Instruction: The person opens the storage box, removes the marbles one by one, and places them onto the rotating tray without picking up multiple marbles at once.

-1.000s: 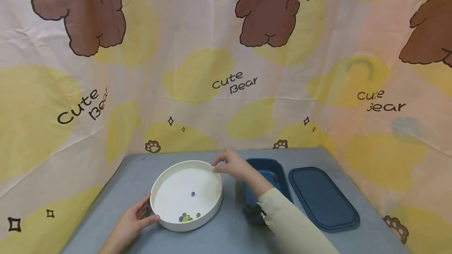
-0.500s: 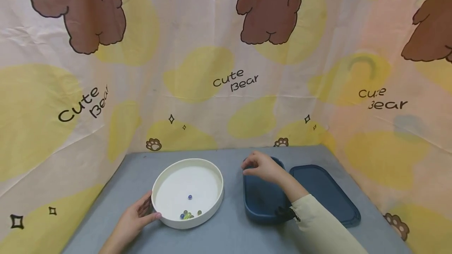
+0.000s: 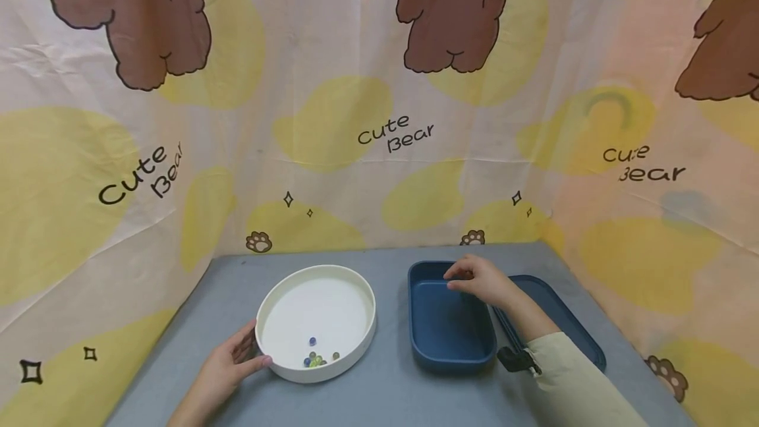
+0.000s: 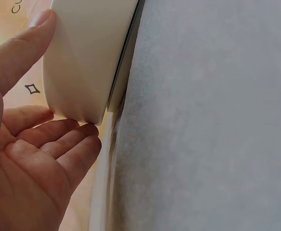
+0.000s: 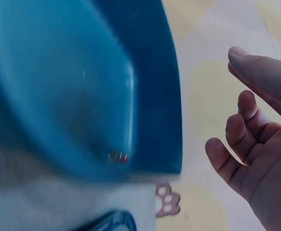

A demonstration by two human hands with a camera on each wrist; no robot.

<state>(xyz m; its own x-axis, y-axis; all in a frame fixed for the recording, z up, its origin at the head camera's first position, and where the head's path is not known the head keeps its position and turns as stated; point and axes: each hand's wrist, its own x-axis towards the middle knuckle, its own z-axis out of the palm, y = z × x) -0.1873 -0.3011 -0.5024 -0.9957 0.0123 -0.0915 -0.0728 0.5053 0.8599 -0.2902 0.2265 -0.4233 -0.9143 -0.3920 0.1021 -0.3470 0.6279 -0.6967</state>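
Note:
A round white tray stands on the left of the table, with several small glass marbles near its front wall and one blue marble a little apart. My left hand touches the tray's outer side at the left; the left wrist view shows its thumb at the rim and its fingertips against the wall. My right hand hovers over the right part of a deep blue box. Its fingers are loosely bent and hold nothing. A small reddish shiny thing lies inside the box in the right wrist view.
A dark blue lid lies right of the box, partly hidden by my right forearm. The grey table is bordered by a cloth curtain printed with bears. A black band circles my right wrist.
My right hand has moved right, from the tray's far rim to above the blue box. The lone blue marble has shifted towards the tray's front. My left hand has stayed at the tray.

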